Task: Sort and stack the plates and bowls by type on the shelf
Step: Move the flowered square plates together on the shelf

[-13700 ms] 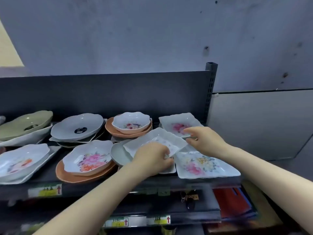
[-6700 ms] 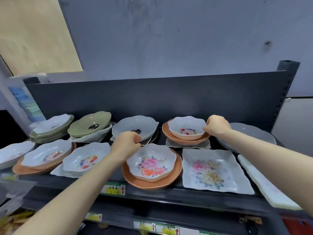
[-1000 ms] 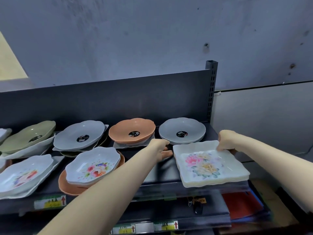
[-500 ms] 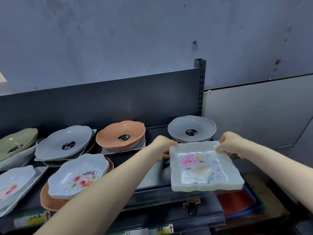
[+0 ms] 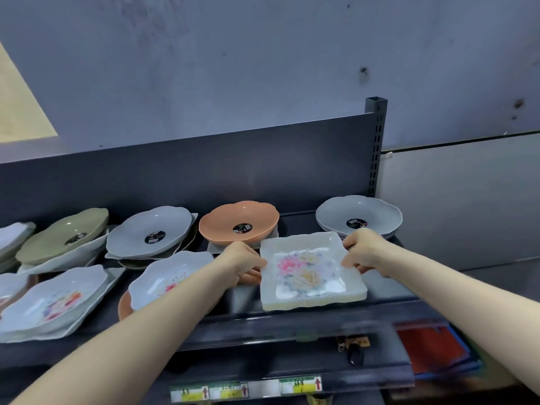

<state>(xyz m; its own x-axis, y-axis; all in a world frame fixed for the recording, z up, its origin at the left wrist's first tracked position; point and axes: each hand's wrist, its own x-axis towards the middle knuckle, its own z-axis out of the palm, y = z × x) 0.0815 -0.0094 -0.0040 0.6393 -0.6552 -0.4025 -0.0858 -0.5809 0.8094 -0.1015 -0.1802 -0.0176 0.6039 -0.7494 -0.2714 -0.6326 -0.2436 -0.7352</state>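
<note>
Both hands grip the flowery square plates (image 5: 311,273): left hand (image 5: 240,261) at 9 o'clock, right hand (image 5: 361,249) at 3. Holding both sides probably keeps the pile level and together.

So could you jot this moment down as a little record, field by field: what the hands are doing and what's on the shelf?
Left hand: grips the left edge of the square floral plates
Right hand: grips their right edge
Square floral plates: a stack, at the shelf front
Behind the stack: orange bowl, grey bowl
Left of the stack: floral bowl on an orange one
</note>
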